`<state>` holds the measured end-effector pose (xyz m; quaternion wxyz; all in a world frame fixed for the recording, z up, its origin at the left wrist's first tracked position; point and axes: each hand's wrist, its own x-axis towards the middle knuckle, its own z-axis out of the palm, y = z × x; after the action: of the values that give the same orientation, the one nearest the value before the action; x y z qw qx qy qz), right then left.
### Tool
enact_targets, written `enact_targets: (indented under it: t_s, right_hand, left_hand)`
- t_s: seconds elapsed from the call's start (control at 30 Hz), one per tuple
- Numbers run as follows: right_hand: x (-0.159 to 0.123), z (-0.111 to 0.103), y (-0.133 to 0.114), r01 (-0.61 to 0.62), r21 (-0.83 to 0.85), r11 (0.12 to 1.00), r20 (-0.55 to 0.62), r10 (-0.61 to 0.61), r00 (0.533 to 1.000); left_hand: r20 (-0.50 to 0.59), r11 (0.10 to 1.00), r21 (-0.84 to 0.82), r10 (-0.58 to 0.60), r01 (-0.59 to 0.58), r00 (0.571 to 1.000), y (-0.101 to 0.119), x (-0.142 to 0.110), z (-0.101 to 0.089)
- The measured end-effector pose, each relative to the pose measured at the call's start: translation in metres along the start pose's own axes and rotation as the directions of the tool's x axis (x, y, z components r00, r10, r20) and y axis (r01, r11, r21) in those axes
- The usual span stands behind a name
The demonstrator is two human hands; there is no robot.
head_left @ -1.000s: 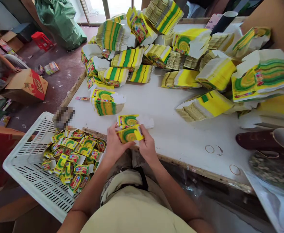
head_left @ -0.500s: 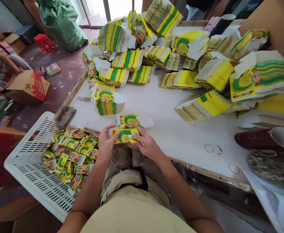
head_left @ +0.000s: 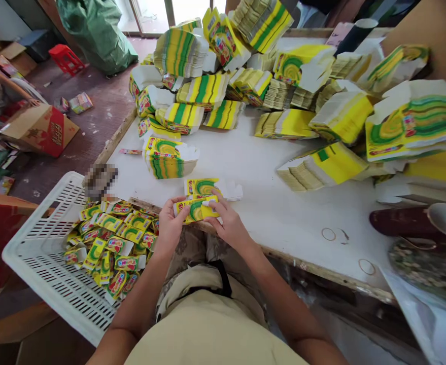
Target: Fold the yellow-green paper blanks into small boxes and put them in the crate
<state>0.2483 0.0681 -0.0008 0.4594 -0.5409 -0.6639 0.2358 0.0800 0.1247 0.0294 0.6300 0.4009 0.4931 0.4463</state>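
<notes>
A small yellow-and-green printed carton (head_left: pixel 197 209) is held between my two hands at the table's front edge. My left hand (head_left: pixel 171 223) grips its left end, thumb on the front face. At the right end, the fingers of my right hand (head_left: pixel 226 219) close around the carton's top edge and corner. Just behind it lies a low stack of flat cartons (head_left: pixel 203 187) with white flaps pointing right. Farther back to the left stands a thicker bundle of flat cartons (head_left: pixel 167 159). Whether anything is inside the held carton is hidden.
A white plastic basket (head_left: pixel 36 243) at my left holds many small yellow cartons. Piled bundles of flat cartons (head_left: pixel 203 91) cover the table's back and right. A dark red mug (head_left: pixel 401 220) lies at right. Another person sits beside a cardboard box (head_left: pixel 42 129) on the floor.
My right hand has shifted on the carton's right end, its fingers now over the upper edge and its thumb lower. The carton has risen slightly and tilts a little more.
</notes>
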Motion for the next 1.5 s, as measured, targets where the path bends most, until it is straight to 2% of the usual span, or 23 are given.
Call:
enact_targets:
  t_s: [0.13,0.33,0.5,0.73,0.83,1.0,1.07,1.3,1.5]
  right_hand:
    - [0.001,0.002,0.001,0.036,-0.015,0.999,0.001,-0.036,0.999]
    - [0.005,-0.008,0.0,0.137,0.013,0.991,0.069,-0.137,0.988]
    - [0.005,-0.013,-0.002,0.14,0.002,0.99,0.075,-0.14,0.987]
    - [0.003,-0.016,0.0,0.143,-0.003,0.99,0.089,-0.143,0.986]
    - [0.004,-0.017,0.0,0.142,-0.001,0.99,0.084,-0.142,0.986]
    - [0.003,-0.014,-0.001,0.127,-0.01,0.992,0.029,-0.127,0.991]
    - [0.003,-0.014,0.0,0.136,-0.022,0.99,0.027,-0.135,0.99]
    - [0.004,-0.022,0.002,0.138,-0.029,0.99,0.111,-0.134,0.985]
    - [0.003,-0.017,0.002,0.103,-0.03,0.994,0.098,-0.099,0.99]
  left_hand:
    - [-0.021,0.999,-0.034,0.025,-0.026,0.999,0.002,0.0,-0.001]
    - [-0.053,0.997,-0.068,0.022,-0.026,0.998,0.007,0.002,-0.002]
    - [-0.052,0.997,-0.082,0.008,-0.013,0.999,0.008,0.0,0.0]
    - [-0.055,0.996,-0.079,0.047,-0.051,0.997,0.007,-0.003,0.003]
    - [-0.026,0.998,-0.044,0.05,-0.051,0.998,0.009,-0.001,0.002]
    - [0.111,0.991,0.137,-0.003,-0.012,0.994,0.021,0.004,-0.003]
    - [0.126,0.986,0.167,-0.011,-0.01,0.992,0.025,0.006,-0.003]
    - [0.076,0.998,0.062,-0.024,0.02,0.997,0.018,0.008,0.001]
    - [0.05,0.999,-0.025,-0.044,0.045,0.998,0.013,0.007,0.002]
